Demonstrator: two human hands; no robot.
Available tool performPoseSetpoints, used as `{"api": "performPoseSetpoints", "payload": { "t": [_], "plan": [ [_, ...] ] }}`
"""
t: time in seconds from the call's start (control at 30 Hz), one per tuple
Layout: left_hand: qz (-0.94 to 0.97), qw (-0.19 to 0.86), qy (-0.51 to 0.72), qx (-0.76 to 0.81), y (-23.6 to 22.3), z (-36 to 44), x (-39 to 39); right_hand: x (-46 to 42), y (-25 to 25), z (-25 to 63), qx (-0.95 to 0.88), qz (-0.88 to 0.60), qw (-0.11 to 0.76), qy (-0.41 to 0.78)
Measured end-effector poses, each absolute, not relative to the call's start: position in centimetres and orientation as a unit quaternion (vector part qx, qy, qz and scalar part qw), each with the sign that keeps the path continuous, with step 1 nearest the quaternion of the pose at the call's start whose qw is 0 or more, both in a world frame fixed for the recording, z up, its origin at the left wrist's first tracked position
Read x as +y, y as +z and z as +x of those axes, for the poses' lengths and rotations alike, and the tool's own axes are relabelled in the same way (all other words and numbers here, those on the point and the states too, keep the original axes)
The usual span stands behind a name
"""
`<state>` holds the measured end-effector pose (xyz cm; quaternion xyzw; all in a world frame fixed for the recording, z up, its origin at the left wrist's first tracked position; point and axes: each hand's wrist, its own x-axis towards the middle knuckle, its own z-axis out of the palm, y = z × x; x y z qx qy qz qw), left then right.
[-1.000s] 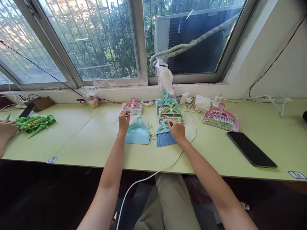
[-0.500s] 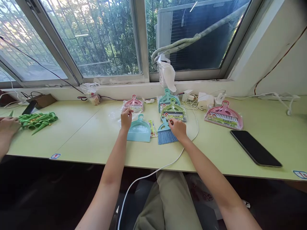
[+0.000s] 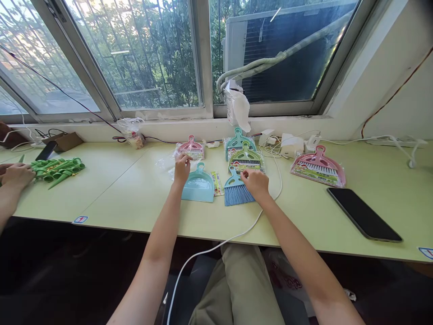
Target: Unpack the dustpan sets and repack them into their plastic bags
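My left hand (image 3: 182,170) is closed, fingers curled, above the left side of a light blue dustpan (image 3: 199,189). Crumpled clear plastic wrap (image 3: 164,165) lies behind and beside it; I cannot tell whether the fingers pinch any of it. To the right, my right hand (image 3: 257,184) is curled shut with nothing showing in it. It hovers at or rests on the right edge of a blue hand brush (image 3: 237,195), partly covering it. A printed card (image 3: 217,183) lies between dustpan and brush.
Wrapped dustpan sets stand behind: pink (image 3: 191,147), teal (image 3: 239,141), green (image 3: 246,158); another pink set (image 3: 318,166) is right. A phone (image 3: 363,214) lies near the edge. A white cable (image 3: 233,235) crosses the table. Another person's hand (image 3: 19,175) touches green tubular pieces (image 3: 59,170).
The view has shifted slightly, moving everything a little to the right in the picture. Both my hands keep nearly the same pose and place by the dustpan and brush.
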<state>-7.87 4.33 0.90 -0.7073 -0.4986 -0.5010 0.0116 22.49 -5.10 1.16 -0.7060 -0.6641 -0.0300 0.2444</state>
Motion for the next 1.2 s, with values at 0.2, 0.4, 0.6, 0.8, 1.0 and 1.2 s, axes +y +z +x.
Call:
{"api": "performPoseSetpoints", "payload": {
  "t": [0.2,0.4,0.6,0.8,1.0,1.2],
  "plan": [
    [-0.719,0.026,-0.499,-0.483,0.8,-7.7,4.4,-5.2,0.2,21.5,-0.702,-0.689,0.163,-0.075],
    [-0.722,0.024,-0.487,-0.491,0.8,-7.6,4.3,-4.7,0.5,21.0,-0.711,-0.691,0.121,-0.058],
    [-0.715,0.035,-0.5,-0.488,0.8,-7.6,4.4,-4.1,0.6,20.7,-0.694,-0.711,0.11,-0.025],
    [-0.723,0.055,-0.488,-0.486,0.5,-7.7,4.6,-3.7,0.8,20.3,-0.696,-0.712,0.093,-0.023],
    [-0.73,0.066,-0.475,-0.487,0.7,-7.6,4.3,-3.4,1.4,19.9,-0.686,-0.724,0.073,-0.004],
    [-0.723,-0.002,-0.471,-0.505,1.0,-7.9,4.2,-4.1,2.5,20.3,-0.677,-0.721,0.15,-0.019]
  ]
}}
